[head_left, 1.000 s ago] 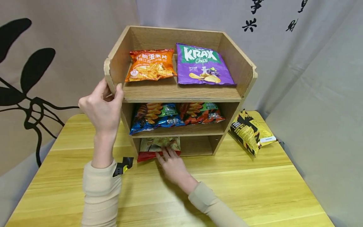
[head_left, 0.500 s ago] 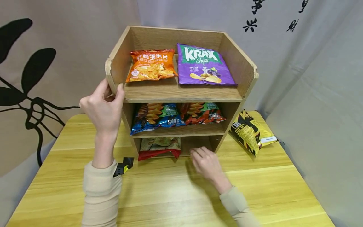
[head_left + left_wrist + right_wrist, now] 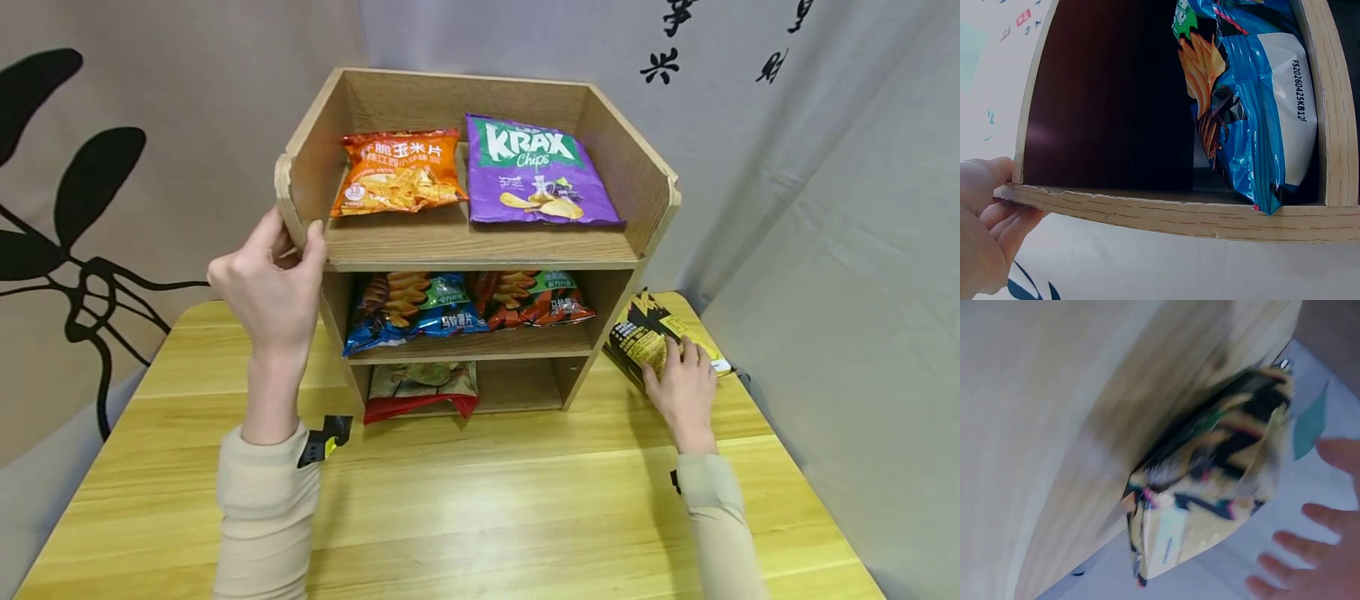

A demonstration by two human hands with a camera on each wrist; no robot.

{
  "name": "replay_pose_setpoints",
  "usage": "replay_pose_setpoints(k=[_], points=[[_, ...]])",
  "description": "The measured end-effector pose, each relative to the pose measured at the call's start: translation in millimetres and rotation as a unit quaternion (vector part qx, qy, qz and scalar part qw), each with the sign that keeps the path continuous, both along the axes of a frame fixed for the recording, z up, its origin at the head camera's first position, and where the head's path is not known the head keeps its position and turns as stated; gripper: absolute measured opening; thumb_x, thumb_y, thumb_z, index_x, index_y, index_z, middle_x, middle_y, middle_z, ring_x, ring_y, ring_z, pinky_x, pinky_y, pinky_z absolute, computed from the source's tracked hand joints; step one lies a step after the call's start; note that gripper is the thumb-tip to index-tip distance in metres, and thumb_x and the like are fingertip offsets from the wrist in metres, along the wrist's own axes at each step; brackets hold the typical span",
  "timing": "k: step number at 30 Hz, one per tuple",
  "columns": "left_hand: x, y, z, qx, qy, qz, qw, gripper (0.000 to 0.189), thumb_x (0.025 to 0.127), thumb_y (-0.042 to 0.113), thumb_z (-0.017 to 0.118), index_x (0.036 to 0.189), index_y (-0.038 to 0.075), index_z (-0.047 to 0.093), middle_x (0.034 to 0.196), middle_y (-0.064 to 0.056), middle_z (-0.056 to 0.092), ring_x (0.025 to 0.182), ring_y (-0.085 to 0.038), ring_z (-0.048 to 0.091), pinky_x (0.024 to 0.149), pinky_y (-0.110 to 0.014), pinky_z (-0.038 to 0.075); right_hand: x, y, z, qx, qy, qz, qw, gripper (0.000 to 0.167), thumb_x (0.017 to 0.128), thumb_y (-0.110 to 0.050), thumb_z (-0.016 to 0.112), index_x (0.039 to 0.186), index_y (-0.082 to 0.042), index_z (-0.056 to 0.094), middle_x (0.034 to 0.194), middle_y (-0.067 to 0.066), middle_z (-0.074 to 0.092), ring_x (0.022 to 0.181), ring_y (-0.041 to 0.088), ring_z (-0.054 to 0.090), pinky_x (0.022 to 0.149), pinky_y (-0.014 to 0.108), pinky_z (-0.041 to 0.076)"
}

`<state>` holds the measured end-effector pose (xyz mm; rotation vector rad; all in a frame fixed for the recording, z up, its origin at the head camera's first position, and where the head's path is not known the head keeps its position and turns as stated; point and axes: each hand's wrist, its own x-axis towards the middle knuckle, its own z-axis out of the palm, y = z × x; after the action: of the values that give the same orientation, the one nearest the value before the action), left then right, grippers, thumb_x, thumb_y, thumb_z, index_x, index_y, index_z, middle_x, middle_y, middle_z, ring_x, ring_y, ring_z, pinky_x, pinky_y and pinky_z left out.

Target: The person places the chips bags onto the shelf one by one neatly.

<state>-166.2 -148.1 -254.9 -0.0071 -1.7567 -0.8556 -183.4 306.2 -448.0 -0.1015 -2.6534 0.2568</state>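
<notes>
My left hand [image 3: 276,287] grips the front left edge of a wooden three-tier shelf [image 3: 480,247], its thumb on the inner side. On the table right of the shelf lies a yellow-and-black chip bag [image 3: 636,340]. My right hand [image 3: 684,390] is over that bag and partly hides it in the head view; in the right wrist view its fingers [image 3: 1300,547] are spread, just beside the bag. On the bottom tier, at the left, a beige-and-red chip bag [image 3: 423,396] pokes out slightly past the front edge.
An orange chip bag [image 3: 401,175] and a purple chip bag [image 3: 536,175] lie on the top tier. The middle tier holds a blue chip bag [image 3: 420,312] and a red one [image 3: 534,302]. Behind the wooden table [image 3: 465,508] hangs a grey curtain [image 3: 847,275].
My right hand has left the beige-and-red bag, passed the bottom tier's right part, and moved right to the yellow-and-black bag. My left hand has stayed on the shelf edge.
</notes>
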Motion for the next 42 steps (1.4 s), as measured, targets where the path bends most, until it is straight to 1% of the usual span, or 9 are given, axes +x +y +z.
replay_pose_setpoints(k=[4, 9, 14, 24, 27, 31, 36, 39, 42], points=[[0.1, -0.6, -0.9, 0.001, -0.001, 0.001, 1.0, 0.023, 0.083, 0.016, 0.063, 0.089, -0.004, 0.072, 0.077, -0.017, 0.074, 0.06, -0.034, 0.068, 0.059, 0.002, 0.026, -6.6, 17, 1.8, -0.005, -0.132, -0.02, 0.991, 0.085, 0.082, -0.038, 0.07, 0.145, -0.001, 0.027, 0.148, 0.034, 0.023, 0.13, 0.062, 0.023, 0.102, 0.073, 0.023], [-0.1, -1.3, -1.0, 0.001, -0.001, 0.003, 1.0, 0.023, 0.083, 0.016, 0.064, 0.089, -0.004, 0.072, 0.077, -0.017, 0.074, 0.06, -0.034, 0.068, 0.059, 0.002, 0.027, -10.6, 22, -1.1, -0.005, -0.207, -0.006, 0.9784, 0.097, 0.081, -0.039, 0.071, 0.149, 0.001, 0.014, 0.148, 0.036, 0.018, 0.123, 0.063, 0.03, 0.095, 0.071, 0.034], [-0.5, -1.1, -0.3, 0.003, -0.003, 0.002, 1.0, 0.023, 0.083, 0.017, 0.064, 0.092, -0.002, 0.073, 0.08, -0.016, 0.074, 0.062, -0.035, 0.069, 0.06, 0.003, 0.028, -15.4, 20, -5.6, 0.003, -0.195, -0.003, 0.9808, 0.084, 0.084, -0.029, 0.069, 0.144, 0.004, 0.022, 0.139, 0.038, 0.029, 0.108, 0.063, 0.044, 0.077, 0.067, 0.047], [-0.1, -0.4, -0.6, 0.004, -0.009, -0.001, 1.0, 0.023, 0.083, 0.016, 0.063, 0.092, -0.003, 0.073, 0.08, -0.018, 0.074, 0.062, -0.035, 0.069, 0.059, 0.001, 0.027, -15.2, 29, -4.4, 0.028, -0.15, 0.009, 0.9882, 0.057, 0.089, -0.023, 0.059, 0.13, 0.008, 0.036, 0.112, 0.04, 0.054, 0.083, 0.059, 0.056, 0.067, 0.061, 0.048], [-0.1, -0.5, -1.0, 0.004, -0.008, 0.002, 1.0, 0.023, 0.083, 0.016, 0.064, 0.091, -0.003, 0.073, 0.079, -0.017, 0.074, 0.062, -0.034, 0.069, 0.059, 0.002, 0.028, -13.3, 32, -1.2, 0.022, -0.151, 0.01, 0.9882, 0.054, 0.09, -0.024, 0.055, 0.128, 0.01, 0.037, 0.101, 0.04, 0.059, 0.077, 0.056, 0.058, 0.063, 0.06, 0.048], [-0.5, -0.5, -1.1, 0.004, -0.004, 0.007, 1.0, 0.022, 0.083, 0.017, 0.064, 0.09, -0.002, 0.073, 0.079, -0.015, 0.074, 0.061, -0.034, 0.069, 0.06, 0.003, 0.028, -11.4, 34, 8.2, -0.006, -0.19, 0.005, 0.9818, 0.057, 0.092, -0.027, 0.051, 0.129, 0.013, 0.035, 0.089, 0.04, 0.059, 0.068, 0.051, 0.059, 0.054, 0.053, 0.047], [-0.4, -0.1, -0.9, 0.004, -0.005, 0.006, 1.0, 0.022, 0.083, 0.017, 0.064, 0.091, -0.002, 0.073, 0.08, -0.014, 0.074, 0.062, -0.034, 0.07, 0.06, 0.004, 0.029, -8.5, 35, 20.0, -0.055, -0.238, 0.002, 0.9697, 0.065, 0.093, -0.031, 0.049, 0.134, 0.016, 0.029, 0.093, 0.043, 0.057, 0.067, 0.049, 0.06, 0.047, 0.046, 0.046], [-0.2, -0.1, -0.5, 0.004, -0.005, 0.004, 1.0, 0.022, 0.083, 0.016, 0.064, 0.092, -0.002, 0.073, 0.08, -0.015, 0.074, 0.063, -0.034, 0.07, 0.061, 0.004, 0.03, -5.4, 33, 27.8, -0.071, -0.252, 0.001, 0.9652, 0.068, 0.094, -0.035, 0.048, 0.136, 0.015, 0.029, 0.101, 0.044, 0.056, 0.075, 0.052, 0.061, 0.055, 0.05, 0.048], [0.3, -0.4, -0.6, 0.005, -0.005, 0.0, 1.0, 0.022, 0.083, 0.015, 0.064, 0.092, -0.003, 0.073, 0.081, -0.016, 0.074, 0.064, -0.034, 0.07, 0.061, 0.004, 0.031, -1.8, 30, 35.0, -0.091, -0.262, 0.003, 0.9608, 0.073, 0.095, -0.042, 0.046, 0.138, 0.015, 0.029, 0.115, 0.045, 0.051, 0.092, 0.057, 0.057, 0.071, 0.058, 0.049]])
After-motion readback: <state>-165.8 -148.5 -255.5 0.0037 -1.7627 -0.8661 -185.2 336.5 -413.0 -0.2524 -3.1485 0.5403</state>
